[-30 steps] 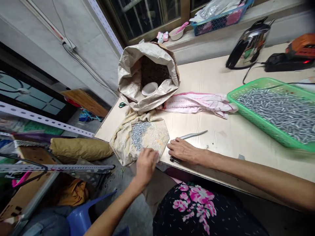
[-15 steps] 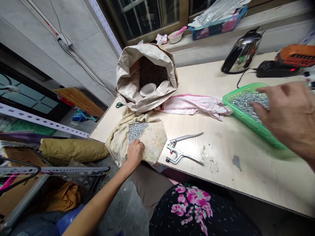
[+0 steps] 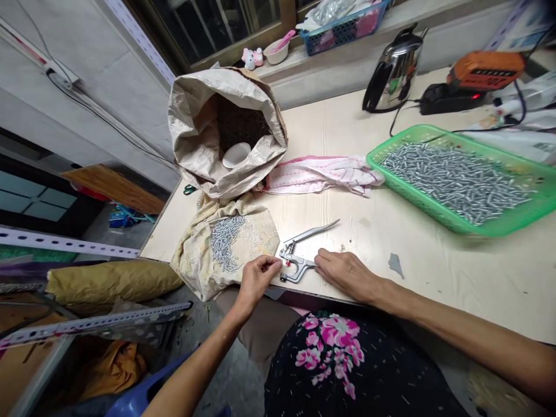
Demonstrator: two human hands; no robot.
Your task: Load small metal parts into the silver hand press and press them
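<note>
Metal snap pliers (image 3: 299,255) lie near the table's front edge, handles spread. My right hand (image 3: 345,272) rests on the lower handle with its fingers closed over it. My left hand (image 3: 256,278) pinches something small at the pliers' jaw; the piece itself is too small to name. Just left of that hand a patterned cloth (image 3: 256,234) carries a pile of small silver metal pieces (image 3: 223,240).
A paper sack (image 3: 195,139) with a white dish (image 3: 237,154) stands behind the cloth. A pink-and-white cloth (image 3: 321,174) lies mid-table. A green basket (image 3: 504,223) of silver pieces is at right. A kettle (image 3: 393,69) and an orange device (image 3: 484,69) are at the back.
My right hand came back from the green basket to the pliers' handle. My left hand left the pile on the cloth and moved right to the pliers' jaw.
</note>
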